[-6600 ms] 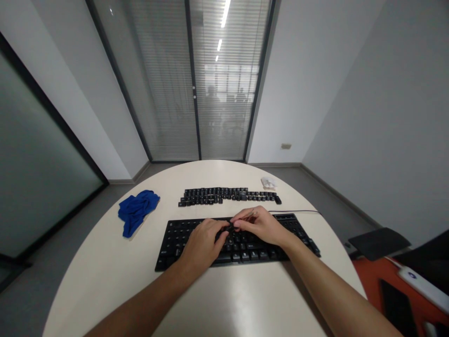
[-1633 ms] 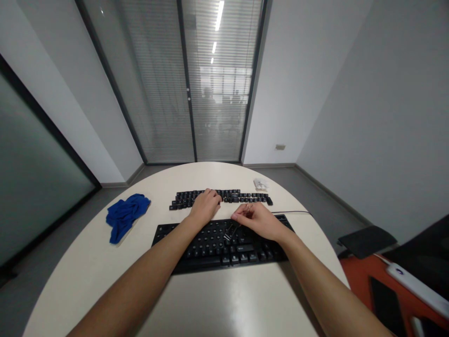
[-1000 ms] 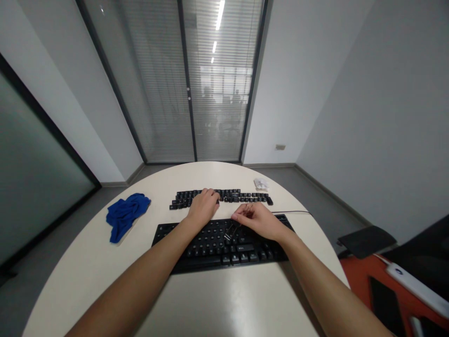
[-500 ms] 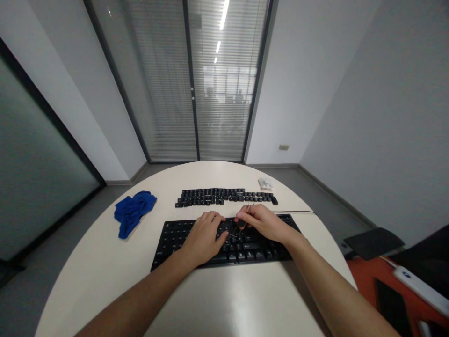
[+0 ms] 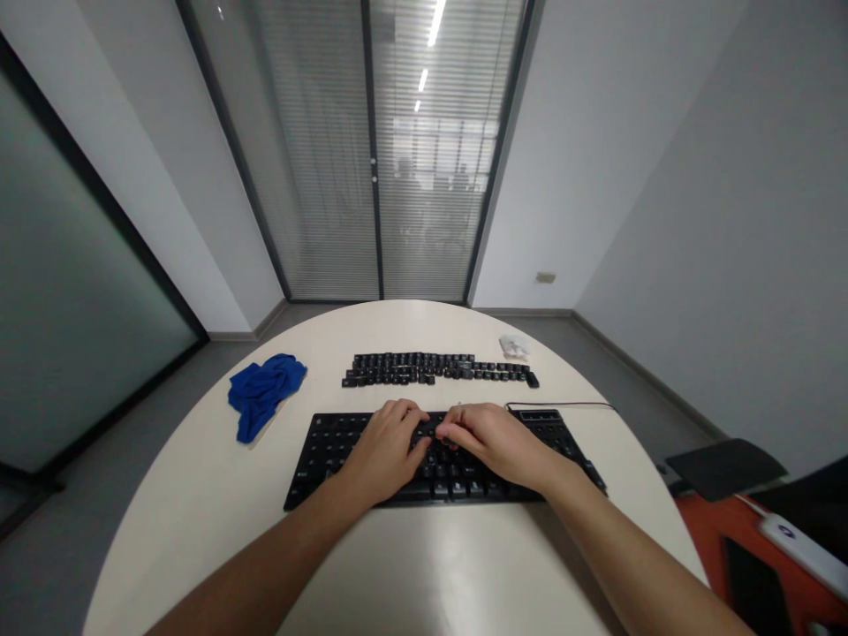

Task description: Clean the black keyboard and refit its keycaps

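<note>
A black keyboard [image 5: 331, 448] lies across the near part of the round table, several of its keycaps off toward the left and middle. My left hand [image 5: 386, 446] rests flat over its middle-left, fingers stretched out and thumb apart; it holds nothing. Just right of it, my right hand [image 5: 494, 439] is closed low over the middle keys, fingers curled and thumb pressed against them. The wire keycap puller that showed in this hand a moment ago is hidden inside it now. Loose black keycaps [image 5: 411, 367] stand in rows behind the keyboard.
A crumpled blue cloth [image 5: 267, 393] sits at the table's left. At the back right is a small clear plastic bag [image 5: 515, 345]. The keyboard's cable [image 5: 563, 405] runs off to the right. Beyond the table's right edge stands an orange chair [image 5: 702, 539] with a white power strip [image 5: 805, 555].
My right hand has turned over and lowered slightly toward the keys, so the puller's wires no longer show. My left hand stays in place. The camera view has shifted a little.
</note>
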The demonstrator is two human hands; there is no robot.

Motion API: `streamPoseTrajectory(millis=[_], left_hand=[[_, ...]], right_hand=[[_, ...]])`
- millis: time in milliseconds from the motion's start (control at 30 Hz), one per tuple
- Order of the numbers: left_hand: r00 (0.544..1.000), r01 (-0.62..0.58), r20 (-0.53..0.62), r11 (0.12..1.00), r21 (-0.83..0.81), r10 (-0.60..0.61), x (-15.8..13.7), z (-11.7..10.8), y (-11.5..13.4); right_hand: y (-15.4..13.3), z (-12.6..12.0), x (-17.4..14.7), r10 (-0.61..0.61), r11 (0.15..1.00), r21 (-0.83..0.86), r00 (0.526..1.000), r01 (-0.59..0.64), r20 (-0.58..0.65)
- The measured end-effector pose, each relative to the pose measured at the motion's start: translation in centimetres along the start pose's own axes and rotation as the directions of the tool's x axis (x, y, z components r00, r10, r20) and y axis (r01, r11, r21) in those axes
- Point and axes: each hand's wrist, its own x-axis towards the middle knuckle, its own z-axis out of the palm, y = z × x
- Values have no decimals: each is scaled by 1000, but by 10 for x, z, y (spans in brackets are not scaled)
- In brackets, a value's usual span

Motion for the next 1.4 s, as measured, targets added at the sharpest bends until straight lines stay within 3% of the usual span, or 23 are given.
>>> streamPoseTrajectory(millis=[267,500,967,1400], left_hand=[[999,-41,-23,999,28,42,-4,-2,6],[998,-65,5,994,85,65,-7,-4,11],[998,-50,29,989,139,47,-10,-2,11],[999,-43,-27,999,-7,43,-9,-4,12]], right_hand=[[1,-8,-3,-62,996,73,998,60,30],[18,-9,-2,0,964,266,998,-18,68],[33,-4,-1,75,864,490,992,-115,102],[42,3,6,139,788,603,990,-122,20]])
